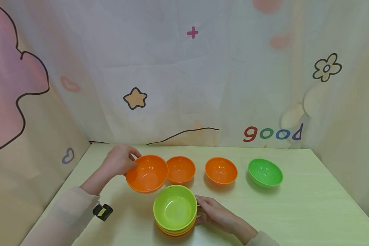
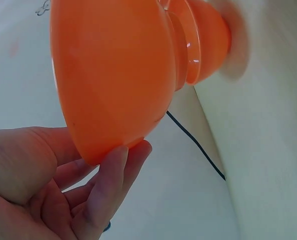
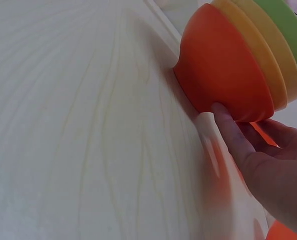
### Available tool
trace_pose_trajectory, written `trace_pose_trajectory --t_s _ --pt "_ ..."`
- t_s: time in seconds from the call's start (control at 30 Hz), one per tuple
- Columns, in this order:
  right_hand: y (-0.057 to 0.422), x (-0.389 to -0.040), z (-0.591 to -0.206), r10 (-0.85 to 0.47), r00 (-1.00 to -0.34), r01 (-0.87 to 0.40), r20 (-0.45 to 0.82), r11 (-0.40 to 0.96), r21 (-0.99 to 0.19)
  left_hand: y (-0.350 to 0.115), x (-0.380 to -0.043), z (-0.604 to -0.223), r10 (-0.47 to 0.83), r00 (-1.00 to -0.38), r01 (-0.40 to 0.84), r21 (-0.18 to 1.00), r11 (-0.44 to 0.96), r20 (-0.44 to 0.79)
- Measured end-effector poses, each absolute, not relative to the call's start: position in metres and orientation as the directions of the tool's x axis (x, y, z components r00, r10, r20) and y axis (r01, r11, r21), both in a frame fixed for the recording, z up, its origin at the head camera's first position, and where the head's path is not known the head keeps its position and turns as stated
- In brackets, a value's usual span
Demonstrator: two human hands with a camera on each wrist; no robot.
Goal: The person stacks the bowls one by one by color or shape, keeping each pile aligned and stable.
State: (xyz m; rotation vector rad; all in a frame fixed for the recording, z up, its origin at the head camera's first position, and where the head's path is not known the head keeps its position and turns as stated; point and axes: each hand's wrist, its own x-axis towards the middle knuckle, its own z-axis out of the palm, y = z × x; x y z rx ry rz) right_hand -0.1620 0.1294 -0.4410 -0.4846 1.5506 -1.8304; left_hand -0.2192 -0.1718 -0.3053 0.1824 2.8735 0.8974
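Bowls (image 1: 221, 170) (8 tot.): L fingers (image 2: 112, 175) pinch 1 orange bowl (image 1: 147, 173), R fingers (image 3: 282, 133) hold stack (image 1: 175, 208) of 4; 3 behind.

A pale table boxed in by printed cloth
Behind the table (image 1: 319, 208), with its faint wood grain, hangs a creased, whitish fabric backdrop (image 1: 172, 68) printed with a yellow star (image 1: 135, 98), a pink cross (image 1: 192, 32), an outlined flower (image 1: 327, 68) and multicoloured "good" lettering (image 1: 265, 138); a large pink shape (image 1: 6, 82) fills the left side. The light is soft.
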Motion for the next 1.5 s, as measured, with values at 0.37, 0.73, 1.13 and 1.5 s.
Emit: trace_pose_trajectory --t_s 0.37,0.73,1.13,1.5 --pt "0.131 -0.163 -0.443 -0.714 -0.689 0.252 -0.125 -0.075 -0.965 -0.149 -0.206 -0.298 0.213 -0.974 0.134 0.566 0.814 -0.075" --pt "0.133 -0.163 -0.443 -0.73 -0.675 0.243 -0.111 -0.078 -0.967 -0.127 -0.193 -0.301 0.268 -0.962 0.195 0.56 0.805 -0.051" --pt "0.133 -0.166 -0.442 -0.738 -0.661 0.27 -0.135 -0.066 -0.96 -0.109 -0.183 -0.308 0.286 -0.953 0.18 0.578 0.796 -0.097" --pt "0.133 -0.166 -0.441 -0.722 -0.668 0.302 -0.18 -0.042 -0.952 -0.108 -0.181 -0.318 0.32 -0.943 0.208 0.588 0.782 -0.092"
